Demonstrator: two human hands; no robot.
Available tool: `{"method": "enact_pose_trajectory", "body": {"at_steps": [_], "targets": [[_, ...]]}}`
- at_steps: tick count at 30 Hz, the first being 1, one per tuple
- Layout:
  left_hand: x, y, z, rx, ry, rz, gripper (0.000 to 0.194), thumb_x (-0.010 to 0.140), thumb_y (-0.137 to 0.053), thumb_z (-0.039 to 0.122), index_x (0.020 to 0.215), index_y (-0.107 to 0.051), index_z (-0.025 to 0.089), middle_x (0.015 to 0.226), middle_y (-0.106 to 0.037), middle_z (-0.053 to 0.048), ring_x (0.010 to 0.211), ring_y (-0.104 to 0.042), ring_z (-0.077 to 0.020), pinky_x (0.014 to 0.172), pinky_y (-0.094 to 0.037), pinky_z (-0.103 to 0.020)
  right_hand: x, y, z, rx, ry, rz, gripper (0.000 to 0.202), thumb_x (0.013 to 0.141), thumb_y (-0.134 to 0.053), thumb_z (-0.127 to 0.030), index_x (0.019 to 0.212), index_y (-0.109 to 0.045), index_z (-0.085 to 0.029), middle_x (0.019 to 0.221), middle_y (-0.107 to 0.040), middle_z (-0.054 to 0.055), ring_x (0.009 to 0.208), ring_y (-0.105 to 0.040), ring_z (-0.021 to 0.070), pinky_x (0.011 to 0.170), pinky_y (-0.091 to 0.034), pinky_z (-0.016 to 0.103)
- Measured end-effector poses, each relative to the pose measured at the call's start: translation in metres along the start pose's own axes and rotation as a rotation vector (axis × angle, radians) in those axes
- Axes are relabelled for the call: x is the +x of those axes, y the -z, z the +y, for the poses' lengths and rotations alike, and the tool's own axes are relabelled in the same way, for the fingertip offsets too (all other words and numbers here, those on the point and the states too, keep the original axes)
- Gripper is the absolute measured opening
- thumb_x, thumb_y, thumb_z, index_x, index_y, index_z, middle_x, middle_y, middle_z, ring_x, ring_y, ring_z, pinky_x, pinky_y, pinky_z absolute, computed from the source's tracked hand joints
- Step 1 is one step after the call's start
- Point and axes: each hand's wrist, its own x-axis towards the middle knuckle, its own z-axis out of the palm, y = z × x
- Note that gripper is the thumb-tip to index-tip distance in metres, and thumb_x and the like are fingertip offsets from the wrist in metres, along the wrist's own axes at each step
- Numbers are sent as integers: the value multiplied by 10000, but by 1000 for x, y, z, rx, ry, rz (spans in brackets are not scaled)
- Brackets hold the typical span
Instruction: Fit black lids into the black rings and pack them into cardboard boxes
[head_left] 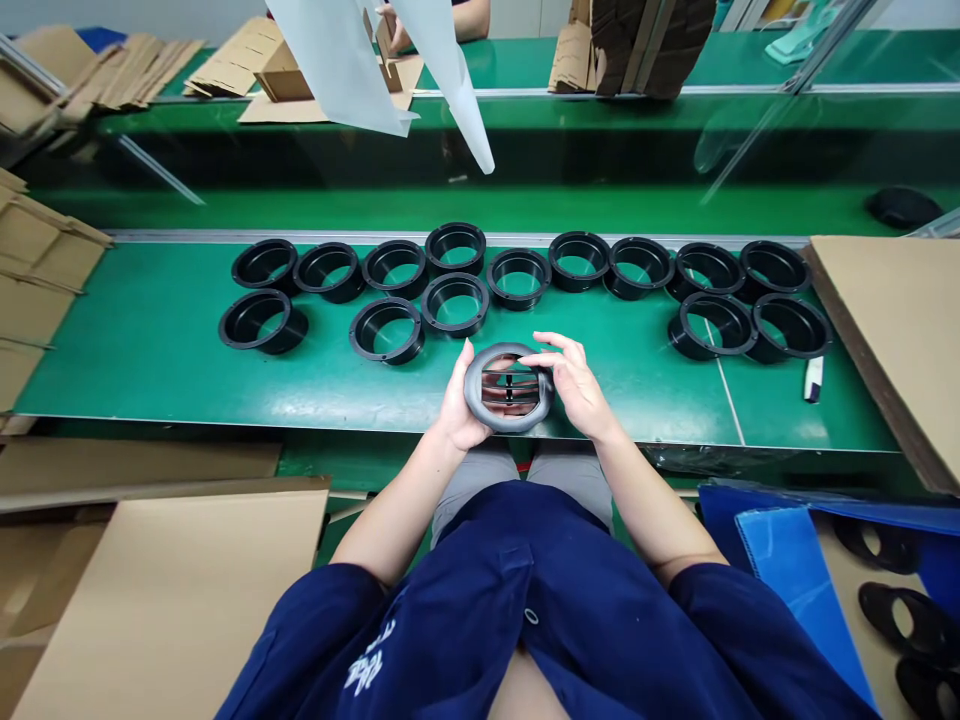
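A round air vent [509, 413] with a smooth grey rim and dark slats across its opening is held over the front edge of the green table. My left hand [460, 405] grips it from the left side, thumb up along the rim and the other fingers beneath. My right hand [577, 388] is at the upper right of the vent, fingers stretched out, with a fingertip touching near the top of the opening. Its thumb is hidden. Behind the vent stand several black rings [455, 303] with flanged rims, the nearest just beyond my hands.
A white-and-black marker-like object [813, 380] lies at the right. Cardboard sheets [217, 570] flank me, and a blue box [795, 590] at lower right holds several black rings. White sheets [345, 70] hang ahead. Across the conveyor, a co-worker's arm [471, 18] shows beside cardboard pieces.
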Motion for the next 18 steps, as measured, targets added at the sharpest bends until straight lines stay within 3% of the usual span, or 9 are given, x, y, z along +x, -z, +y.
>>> {"method": "enact_pose_trajectory", "body": {"at_steps": [7,12,16,18], "targets": [[3,2,3,-36,36,60,737,939,-477,787,1210,-685,134,1082,-767,-169,1081,-727,-365,928,-587,-543,-5,-5,5,-85,56,-17,687,1092,-173,-628,1394,-682,-279,1539,-501,97,1459,-423,287,1239,-364,524],[8,10,1,-147,-8,137,592,988,-489,677,1102,-724,145,977,-781,-106,932,-748,-268,871,-612,-413,-12,-16,10,-281,315,-222,732,988,-516,-712,1555,-507,-249,1656,-372,148,1553,-272,385,1261,-291,640],[6,18,-11,-80,18,103,634,921,-561,738,1036,-739,140,916,-774,-115,897,-739,-273,821,-603,-371,-9,-25,7,-290,248,-291,948,884,-718,-673,1626,-334,-226,1725,-182,201,1585,-207,420,1228,-328,682],[0,23,-13,47,-6,81,727,882,-530,828,1031,-740,148,908,-761,-124,876,-726,-273,749,-590,-343,-6,-26,3,-246,210,-339,1034,856,-757,-634,1664,-236,-253,1703,-242,190,1572,-252,404,1227,-353,663]]}}
